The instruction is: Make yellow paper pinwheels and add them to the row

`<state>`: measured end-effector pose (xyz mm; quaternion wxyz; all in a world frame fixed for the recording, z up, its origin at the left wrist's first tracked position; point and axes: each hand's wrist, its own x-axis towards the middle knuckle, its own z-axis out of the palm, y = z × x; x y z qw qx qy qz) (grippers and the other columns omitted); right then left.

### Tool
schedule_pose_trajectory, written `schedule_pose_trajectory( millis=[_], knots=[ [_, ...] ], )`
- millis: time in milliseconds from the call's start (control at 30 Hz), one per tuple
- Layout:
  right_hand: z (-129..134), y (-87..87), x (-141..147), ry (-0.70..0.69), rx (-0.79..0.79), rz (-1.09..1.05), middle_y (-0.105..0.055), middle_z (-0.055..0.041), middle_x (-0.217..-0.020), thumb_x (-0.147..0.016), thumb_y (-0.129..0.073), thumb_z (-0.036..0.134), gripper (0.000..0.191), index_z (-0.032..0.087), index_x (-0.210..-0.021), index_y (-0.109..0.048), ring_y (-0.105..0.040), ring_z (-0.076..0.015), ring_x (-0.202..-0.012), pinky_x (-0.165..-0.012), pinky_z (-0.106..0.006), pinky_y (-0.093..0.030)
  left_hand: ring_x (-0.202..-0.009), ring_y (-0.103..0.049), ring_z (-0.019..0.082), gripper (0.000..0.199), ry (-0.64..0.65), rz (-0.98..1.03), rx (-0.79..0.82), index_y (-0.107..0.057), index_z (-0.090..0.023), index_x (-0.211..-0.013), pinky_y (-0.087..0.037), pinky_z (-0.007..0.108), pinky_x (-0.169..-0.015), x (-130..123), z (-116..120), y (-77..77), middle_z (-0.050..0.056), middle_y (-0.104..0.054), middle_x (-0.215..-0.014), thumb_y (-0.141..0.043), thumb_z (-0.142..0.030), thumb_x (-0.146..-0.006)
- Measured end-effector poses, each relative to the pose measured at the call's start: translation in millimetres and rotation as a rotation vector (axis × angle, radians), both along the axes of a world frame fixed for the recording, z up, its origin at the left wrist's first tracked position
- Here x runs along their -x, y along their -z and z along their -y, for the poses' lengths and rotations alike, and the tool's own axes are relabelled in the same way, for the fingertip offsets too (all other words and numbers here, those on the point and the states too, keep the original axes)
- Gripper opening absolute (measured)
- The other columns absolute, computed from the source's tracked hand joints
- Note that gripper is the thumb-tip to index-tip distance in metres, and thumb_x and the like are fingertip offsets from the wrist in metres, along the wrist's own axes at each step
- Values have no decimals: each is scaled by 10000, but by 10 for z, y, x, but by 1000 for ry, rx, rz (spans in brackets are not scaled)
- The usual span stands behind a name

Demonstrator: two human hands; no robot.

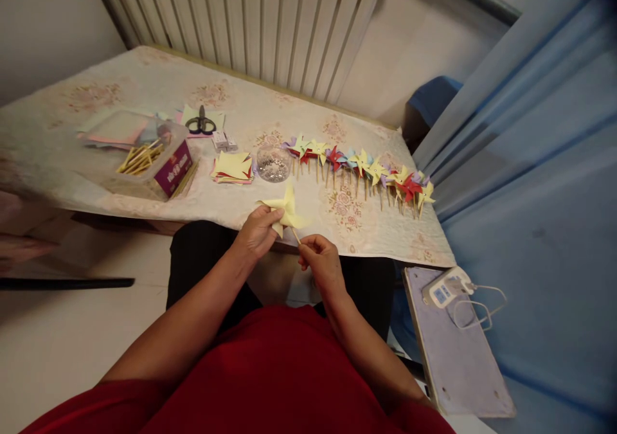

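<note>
Yellow pinwheel (288, 213) slants, stick (295, 235) pointing down-right; left hand (260, 229) pinches the blades (289, 197); right hand (321, 257) pinches the stick.

Purple box label (173, 170), too blurred to read

Pale radiator (241, 32), blue curtain (540, 164), corded white device (448, 287).

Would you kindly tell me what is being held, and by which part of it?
A yellow pinwheel: the left hand grips its paper blades, the right hand its stick.
</note>
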<state>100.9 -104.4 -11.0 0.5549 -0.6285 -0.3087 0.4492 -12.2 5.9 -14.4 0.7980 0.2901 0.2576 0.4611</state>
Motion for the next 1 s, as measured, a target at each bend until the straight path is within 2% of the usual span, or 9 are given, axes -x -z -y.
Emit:
schedule_pose_trajectory(
  millis=[233, 433, 533, 733, 867, 1000],
  knots=[
    [-38, 135, -49, -31, 92, 84, -545, 50, -474, -645, -664, 366, 174, 201, -677, -617, -463, -102, -422, -433, -224, -350, -601, -604, 125, 217, -31, -166, 65, -672, -131, -755, -474, 245, -611, -21, 13, 23, -6, -647, -636, -799, -224, -605],
    [-81, 240, -75, -33, 125, 100, -534, 57, -463, -647, -651, 343, 148, 203, -660, -605, -453, -102, -422, -448, -226, -334, -566, -547, 102, 221, -46, -233, 90, -659, -123, -705, -427, 227, -555, -53, -20, 73, -1, -637, -626, -801, -227, -572],
    [-100, 260, -95, -17, 132, 61, -535, 57, -462, -629, -648, 343, 152, 200, -656, -604, -443, -97, -421, -446, -223, -324, -572, -544, 99, 254, -63, -238, 95, -639, -132, -708, -431, 229, -557, -66, -25, 92, 4, -642, -653, -821, -258, -583],
    [-126, 286, -173, 26, 110, -21, -549, 53, -493, -599, -657, 348, 170, 192, -641, -606, -456, -91, -438, -443, -215, -322, -653, -577, 117, 344, -23, -278, 66, -634, -164, -772, -454, 228, -600, -11, -26, 165, -6, -632, -692, -820, -432, -663],
    [-147, 311, -209, 42, 104, -26, -569, 50, -522, -583, -657, 350, 179, 187, -643, -610, -455, -84, -435, -434, -214, -317, -674, -591, 115, 371, -48, -326, 94, -629, -167, -772, -457, 228, -631, 31, -36, 207, 0, -658, -736, -840, -435, -625],
    [-155, 333, -205, 41, 113, -34, -575, 50, -534, -585, -661, 356, 182, 191, -642, -608, -459, -84, -435, -429, -213, -317, -613, -550, 97, 358, -43, -350, 77, -613, -170, -715, -436, 220, -604, 42, -43, 236, -20, -619, -670, -845, -417, -601]
  ],
)
